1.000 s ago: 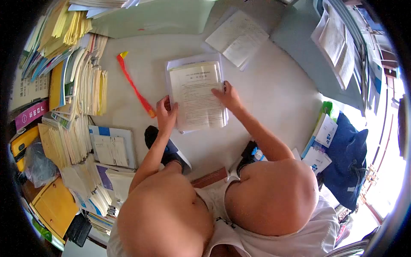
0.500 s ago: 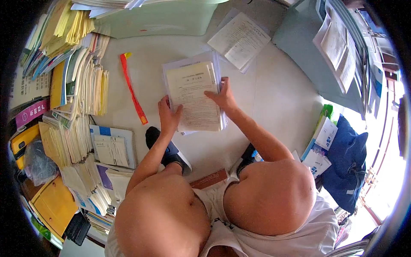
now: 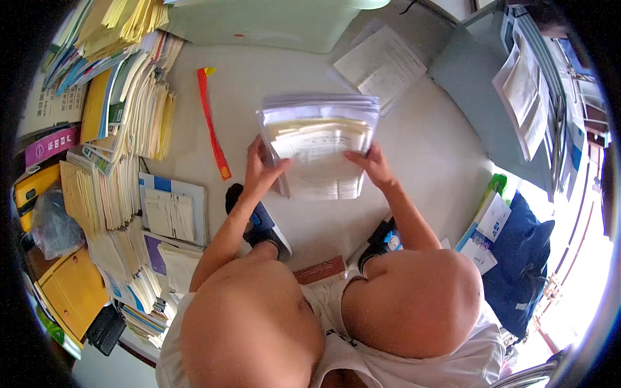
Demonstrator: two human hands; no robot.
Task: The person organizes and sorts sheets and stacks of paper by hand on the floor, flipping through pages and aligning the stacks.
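Between my hands is a thick stack of papers (image 3: 320,152), with cream printed sheets inside clear plastic sleeves. It tilts up toward me, and motion blurs its print. My left hand (image 3: 262,168) grips its left edge, thumb over the front. On the opposite edge, my right hand (image 3: 375,167) is wrapped the same way, fingers behind and thumb in front. Beyond the stack, another printed sheet (image 3: 388,64) lies on the floor on top of a clear sleeve. A red strip (image 3: 212,123) with yellow ends lies left of the stack.
Tall piles of papers and booklets (image 3: 132,97) line the left side. A pale green bin (image 3: 259,29) stands at the far side. On the right are a grey-green box (image 3: 462,84) and a dark blue bag (image 3: 517,258). My shoes (image 3: 262,223) flank the near floor.
The stack has risen from the floor and tilted up, its far edge now showing several sleeve layers. Both hands have closed around its sides. The camera view has shifted slightly.
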